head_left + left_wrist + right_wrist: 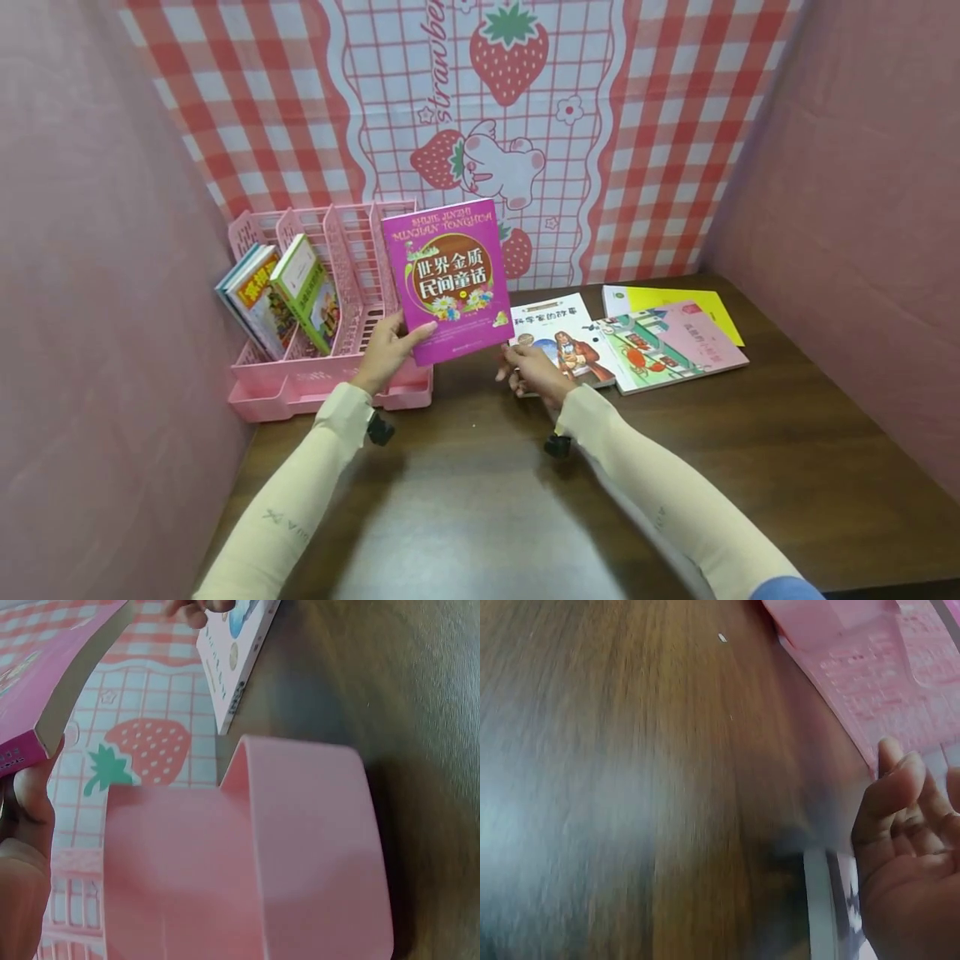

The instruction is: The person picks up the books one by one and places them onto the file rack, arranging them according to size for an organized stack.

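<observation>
My left hand (385, 354) grips a purple paperback book (457, 325) by its lower left corner, thumb across the front cover. The book is held upright in the air, cover facing me, in front of the right end of a pink book rack (315, 379). In the left wrist view, the pages of the purple book (82, 664) face the camera. My right hand (538, 372) is over the near left part of a white book (551, 312) with a cartoon figure. Its fingers are loosely bent with nothing between them, as the right wrist view shows.
Inside the rack's left slots lean a green-spined book (306, 292) and several others (262, 304). Right of the white book, a pink picture book (693, 342) partly covers a yellow book (723, 312) on the brown table (465, 492). A strawberry-print cloth (660, 125) hangs behind.
</observation>
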`<state>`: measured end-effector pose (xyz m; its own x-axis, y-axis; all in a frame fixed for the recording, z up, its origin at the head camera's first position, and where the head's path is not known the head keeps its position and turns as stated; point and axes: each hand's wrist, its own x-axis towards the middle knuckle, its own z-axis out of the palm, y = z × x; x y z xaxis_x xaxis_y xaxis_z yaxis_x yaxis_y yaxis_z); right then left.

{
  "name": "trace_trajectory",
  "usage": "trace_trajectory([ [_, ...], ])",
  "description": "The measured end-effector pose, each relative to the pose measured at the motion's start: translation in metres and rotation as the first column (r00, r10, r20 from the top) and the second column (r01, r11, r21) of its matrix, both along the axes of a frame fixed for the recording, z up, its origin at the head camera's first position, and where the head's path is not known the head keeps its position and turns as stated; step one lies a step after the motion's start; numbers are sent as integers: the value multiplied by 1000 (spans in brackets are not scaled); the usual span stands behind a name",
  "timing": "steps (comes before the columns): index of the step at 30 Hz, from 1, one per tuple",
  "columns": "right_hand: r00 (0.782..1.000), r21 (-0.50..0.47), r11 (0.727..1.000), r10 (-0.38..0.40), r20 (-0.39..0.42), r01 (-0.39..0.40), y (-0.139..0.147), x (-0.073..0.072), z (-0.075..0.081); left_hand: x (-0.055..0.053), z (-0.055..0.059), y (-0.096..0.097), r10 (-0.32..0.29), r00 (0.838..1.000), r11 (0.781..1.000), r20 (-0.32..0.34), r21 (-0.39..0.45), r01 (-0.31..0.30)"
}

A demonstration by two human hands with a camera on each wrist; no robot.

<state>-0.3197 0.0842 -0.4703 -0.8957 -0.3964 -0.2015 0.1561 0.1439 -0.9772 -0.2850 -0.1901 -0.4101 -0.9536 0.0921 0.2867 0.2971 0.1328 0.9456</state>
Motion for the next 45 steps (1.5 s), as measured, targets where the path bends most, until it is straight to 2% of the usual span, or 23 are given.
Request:
trace_trajectory([
  [4,998,60,997,50,-41,-48,-14,3,1,2,4,-8,55,998,997,-29,-49,-56],
  [11,993,92,993,85,-87,-77,-42,6,8,1,6,-19,100,994,995,-44,-8,-100],
  [19,984,143,988,80,-160,-57,-76,12,11,3,9,-29,165,985,986,-53,11,-165],
  [23,983,147,988,71,-171,-46,-93,16,16,4,10,-34,195,980,981,-52,29,-193],
  [30,976,183,983,40,-214,-1,-114,16,25,2,11,-42,208,977,974,-45,101,-202],
  [37,980,169,985,3,-199,31,-121,11,22,1,9,-45,230,973,968,-30,111,-225],
  [45,986,172,985,3,-170,26,-123,9,21,0,9,-49,283,957,957,-65,92,-277],
])
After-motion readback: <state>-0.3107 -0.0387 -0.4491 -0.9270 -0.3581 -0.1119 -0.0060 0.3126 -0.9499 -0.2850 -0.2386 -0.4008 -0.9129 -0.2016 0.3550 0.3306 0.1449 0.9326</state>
